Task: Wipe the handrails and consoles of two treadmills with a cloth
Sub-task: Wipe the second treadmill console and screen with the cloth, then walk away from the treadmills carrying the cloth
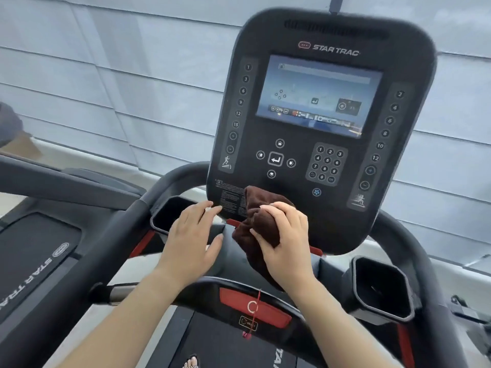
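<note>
A black Star Trac treadmill console (321, 123) with a lit screen and keypads fills the upper middle of the head view. My right hand (285, 240) grips a bunched dark brown cloth (255, 216) and presses it against the console's lower edge. My left hand (191, 237) lies flat, fingers apart, on the grey housing just below the console, its fingertips touching the console's bottom left corner. Curved black handrails (111, 251) run down both sides. Part of the cloth hangs behind my right wrist.
Cup holders sit at the left (170, 216) and right (380, 285) of the console. A red stop bar (255, 306) with a red safety cord crosses the front rail. A second treadmill's deck (34, 258) lies to the left. Grey blinds cover the window behind.
</note>
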{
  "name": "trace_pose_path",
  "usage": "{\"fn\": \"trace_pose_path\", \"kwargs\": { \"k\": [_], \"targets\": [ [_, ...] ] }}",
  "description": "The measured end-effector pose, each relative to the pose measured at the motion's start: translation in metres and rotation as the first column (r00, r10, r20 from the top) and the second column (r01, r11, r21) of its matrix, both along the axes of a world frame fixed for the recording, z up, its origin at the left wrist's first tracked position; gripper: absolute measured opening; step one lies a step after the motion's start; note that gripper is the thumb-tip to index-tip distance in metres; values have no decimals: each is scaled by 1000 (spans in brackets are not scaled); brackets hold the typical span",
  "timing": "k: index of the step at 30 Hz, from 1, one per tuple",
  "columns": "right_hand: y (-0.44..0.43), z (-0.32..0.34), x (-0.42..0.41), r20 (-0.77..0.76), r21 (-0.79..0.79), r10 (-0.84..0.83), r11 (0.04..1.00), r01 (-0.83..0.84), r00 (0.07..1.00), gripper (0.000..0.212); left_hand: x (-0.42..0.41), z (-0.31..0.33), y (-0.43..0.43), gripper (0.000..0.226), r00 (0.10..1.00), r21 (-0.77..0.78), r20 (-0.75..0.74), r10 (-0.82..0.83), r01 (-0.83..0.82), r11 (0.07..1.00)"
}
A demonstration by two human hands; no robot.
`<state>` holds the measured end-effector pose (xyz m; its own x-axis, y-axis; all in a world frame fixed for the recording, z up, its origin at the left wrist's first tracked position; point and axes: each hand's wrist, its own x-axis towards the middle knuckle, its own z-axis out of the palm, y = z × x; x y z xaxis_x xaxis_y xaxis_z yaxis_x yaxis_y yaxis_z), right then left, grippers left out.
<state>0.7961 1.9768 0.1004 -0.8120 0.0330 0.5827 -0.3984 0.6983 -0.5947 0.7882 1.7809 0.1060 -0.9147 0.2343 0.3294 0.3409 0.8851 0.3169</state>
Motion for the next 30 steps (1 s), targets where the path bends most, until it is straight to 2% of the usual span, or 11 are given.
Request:
{"fn": "trace_pose_path", "kwargs": {
  "k": [10,17,23,27,30],
  "targets": [
    [-28,27,15,-17,-40,268,962,-268,963,38,64,43,-16,51,964,-4,-74,256,-257,966],
    [-102,52,45,-118,-38,510,855,-517,852,40,143,70,-64,47,866,14,-142,480,-483,875],
    [-202,71,107,-171,6,732,670,-742,659,40,248,82,-126,49,679,58,-184,711,-714,698],
    [-278,69,181,-171,20,869,474,-880,464,36,350,79,-167,51,498,78,-180,848,-852,517],
    [-336,65,254,-160,-1,945,289,-957,286,36,437,74,-191,52,345,83,-160,925,-929,361]
  ]
}}
